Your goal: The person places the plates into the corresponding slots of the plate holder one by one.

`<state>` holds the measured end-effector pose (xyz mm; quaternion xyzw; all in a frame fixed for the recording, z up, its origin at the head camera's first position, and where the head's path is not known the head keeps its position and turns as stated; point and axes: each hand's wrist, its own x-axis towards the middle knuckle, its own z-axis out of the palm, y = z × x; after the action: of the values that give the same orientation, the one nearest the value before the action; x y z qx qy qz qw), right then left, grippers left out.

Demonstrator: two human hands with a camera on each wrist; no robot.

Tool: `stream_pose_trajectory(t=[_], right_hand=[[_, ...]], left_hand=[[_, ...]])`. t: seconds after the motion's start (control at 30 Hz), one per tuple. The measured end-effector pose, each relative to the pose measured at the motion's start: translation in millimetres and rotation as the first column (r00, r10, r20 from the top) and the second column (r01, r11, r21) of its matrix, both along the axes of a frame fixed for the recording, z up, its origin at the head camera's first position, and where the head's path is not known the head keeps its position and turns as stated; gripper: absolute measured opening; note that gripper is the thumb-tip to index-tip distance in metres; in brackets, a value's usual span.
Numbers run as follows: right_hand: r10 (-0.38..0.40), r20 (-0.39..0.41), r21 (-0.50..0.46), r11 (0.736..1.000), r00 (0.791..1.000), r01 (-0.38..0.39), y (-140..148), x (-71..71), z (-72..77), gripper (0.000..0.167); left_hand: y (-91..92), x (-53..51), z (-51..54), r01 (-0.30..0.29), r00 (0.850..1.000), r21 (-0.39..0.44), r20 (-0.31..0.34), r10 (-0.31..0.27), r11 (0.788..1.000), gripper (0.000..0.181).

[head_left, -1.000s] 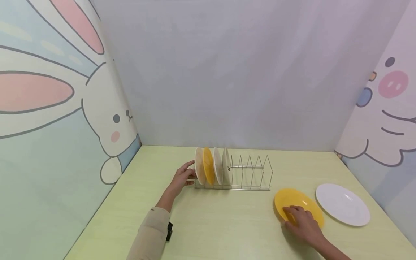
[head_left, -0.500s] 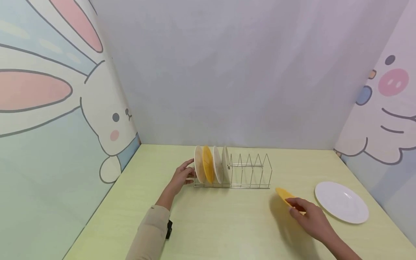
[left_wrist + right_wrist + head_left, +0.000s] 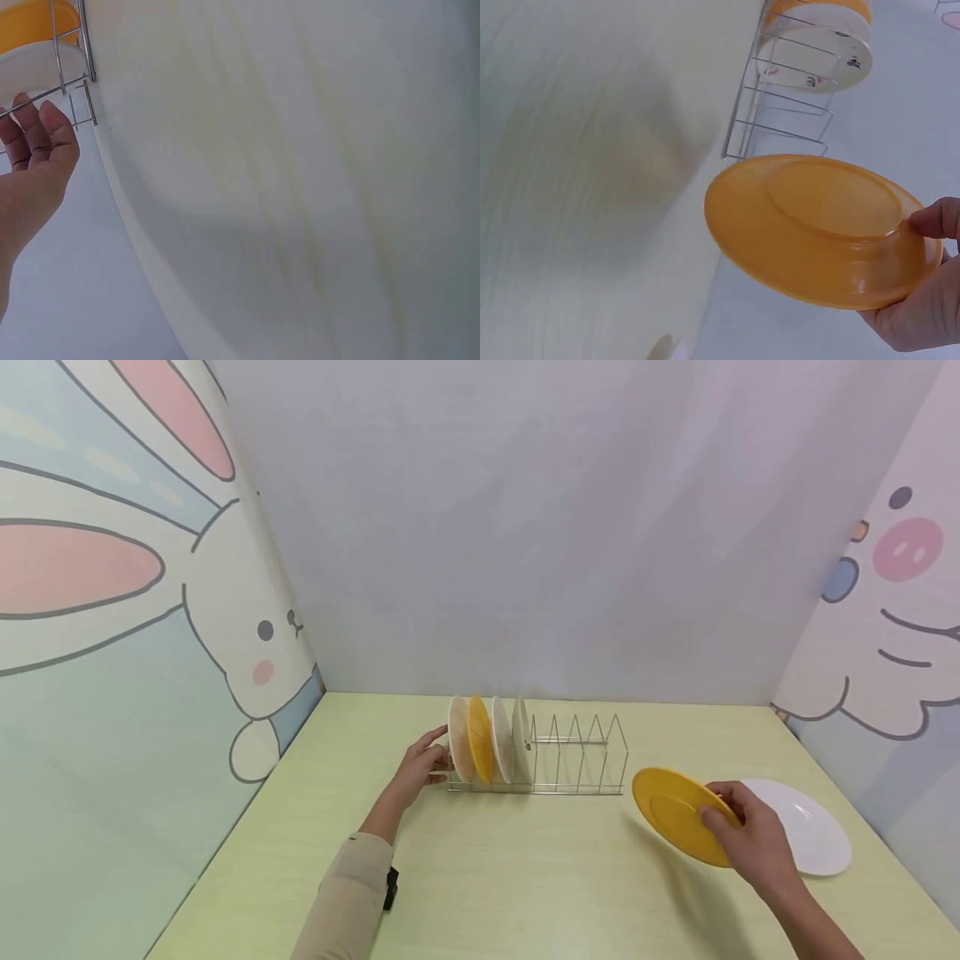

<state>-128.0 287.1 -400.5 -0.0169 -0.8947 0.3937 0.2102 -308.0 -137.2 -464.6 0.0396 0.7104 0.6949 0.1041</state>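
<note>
My right hand [image 3: 757, 839] pinches the rim of a yellow plate [image 3: 675, 814], thumb on its underside. In the head view this plate is tilted above the table at the right. The right wrist view shows the plate's raised foot ring, with the right thumb [image 3: 934, 219] beside it. A wire dish rack [image 3: 577, 792] stands in the middle, several plates upright in its left slots: white, yellow [image 3: 481, 742], white, and one with small printed marks [image 3: 522, 743]. At the rack's left end, my left hand [image 3: 416, 772] holds the end wire with bent fingers.
A white plate [image 3: 813, 835] lies flat at the right, partly behind my right hand. The rack's right slots hold no plates. A grey backdrop [image 3: 540, 543] closes off the table's [image 3: 525, 877] rear, and cartoon-printed panels flank both sides.
My right hand has picked the yellow plate up off the table and turned it so its underside faces the head camera. The left hand has stayed at the rack.
</note>
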Motion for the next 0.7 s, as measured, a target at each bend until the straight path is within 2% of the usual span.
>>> stream_pose_trajectory(t=[0.1, 0.2, 0.47, 0.63, 0.7], right_hand=[[0.015, -0.009, -0.133, 0.991, 1.0, -0.016, -0.4, 1.8, 5.7, 0.018], [0.023, -0.041, -0.201, 0.979, 0.999, -0.031, -1.9, 2.9, 9.0, 0.017], [0.018, -0.075, -0.238, 0.971, 0.997, -0.035, -10.3, 2.7, 10.4, 0.017], [0.008, -0.119, -0.339, 0.939, 0.993, -0.049, -22.3, -2.6, 11.3, 0.017], [0.004, -0.126, -0.394, 0.918, 0.992, -0.053, -27.4, -5.4, 11.5, 0.017]], left_hand=[[0.2, -0.9, -0.8, -0.006, 1.0, -0.004, -0.005, 0.006, 1.0, 0.05], [0.3, -1.2, -0.9, -0.007, 1.0, -0.004, -0.006, 0.007, 1.0, 0.05], [-1.4, 1.3, 0.9, -0.009, 1.0, -0.007, -0.008, 0.009, 1.0, 0.05], [-1.6, 1.9, 1.5, -0.013, 1.0, 0.004, -0.015, 0.013, 1.0, 0.05], [-1.1, 2.3, 1.8, -0.009, 1.0, 0.008, -0.021, 0.009, 1.0, 0.05]])
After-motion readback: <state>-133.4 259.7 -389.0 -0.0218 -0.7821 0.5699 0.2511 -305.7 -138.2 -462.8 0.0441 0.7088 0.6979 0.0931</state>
